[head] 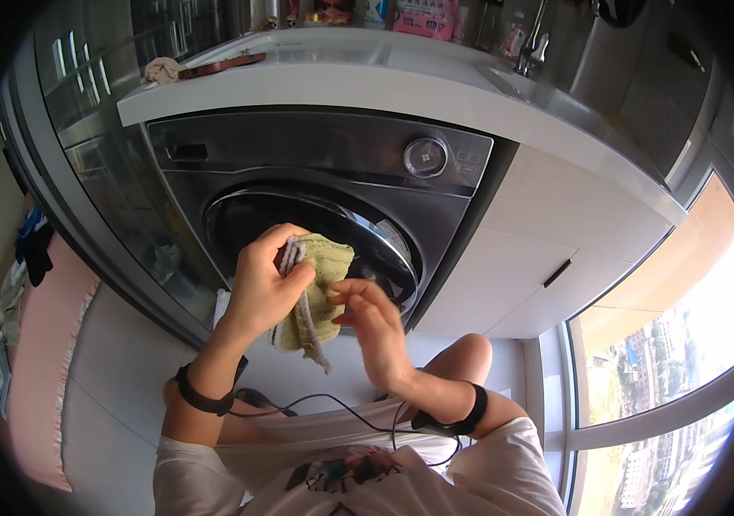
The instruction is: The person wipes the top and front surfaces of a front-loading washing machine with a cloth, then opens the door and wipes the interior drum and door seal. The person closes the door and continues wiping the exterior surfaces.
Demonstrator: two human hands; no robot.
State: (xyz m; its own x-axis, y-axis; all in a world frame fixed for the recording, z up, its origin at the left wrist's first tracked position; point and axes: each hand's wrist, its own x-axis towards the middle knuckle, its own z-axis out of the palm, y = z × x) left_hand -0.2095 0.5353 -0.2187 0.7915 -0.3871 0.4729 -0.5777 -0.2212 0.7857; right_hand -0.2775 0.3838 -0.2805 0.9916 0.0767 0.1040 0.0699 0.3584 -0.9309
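Observation:
Pinched in my left hand (269, 277) is a yellow-green cloth (325, 261) with a grey-white striped edge, folded and hanging down. My right hand (372, 322) is just right of the cloth, its fingers spread and curled towards it; whether the fingertips touch the fabric cannot be told. Behind both hands stands a dark front-loading washing machine (322, 138) with a round glossy door (251, 209) and a dial (425, 157) at its upper right.
Above the machine runs a white countertop (341, 87) with a crumpled cloth (162, 69), a reddish-brown flat object (225, 64), bottles and a faucet (530, 51). White cabinets (502, 258) and a window are on the right, a glass door on the left. A black cable (322, 395) crosses my lap.

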